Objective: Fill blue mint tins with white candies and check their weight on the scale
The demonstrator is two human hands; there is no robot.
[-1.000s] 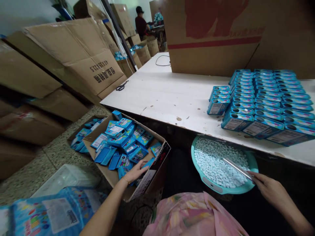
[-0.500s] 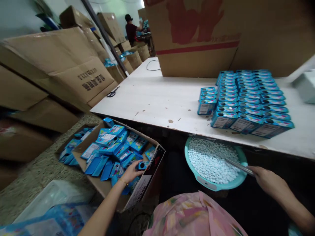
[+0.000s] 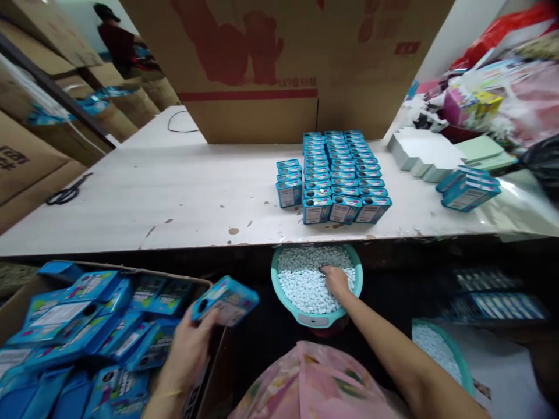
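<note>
My left hand (image 3: pixel 194 334) grips a small blue carton (image 3: pixel 227 301), raised at a tilt over the right edge of an open cardboard box (image 3: pixel 205 283) of similar cartons. A dark round spot, perhaps an opening, shows on the carton's end. My right hand (image 3: pixel 338 281) is closed and down among white pellet-like pieces (image 3: pixel 301 285) in a turquoise basin (image 3: pixel 274 278). Only a dark bit shows by its fingers; the slim metal tool it held a moment ago is mostly hidden. The basin is below the front edge of the white table (image 3: pixel 209 198).
Upright blue cartons (image 3: pixel 345 174) stand in rows on the table, with several more (image 3: pixel 469 189) at right. Scissors (image 3: pixel 70 189) lie at left. A large cardboard box (image 3: pixel 262 116) stands behind. Another turquoise basin (image 3: pixel 465 364) is low right. A person (image 3: pixel 117 43) is in the background.
My left hand has lifted a carton out of the box and brought it toward the basin. My right hand has moved down into the white pieces. The view has turned right.
</note>
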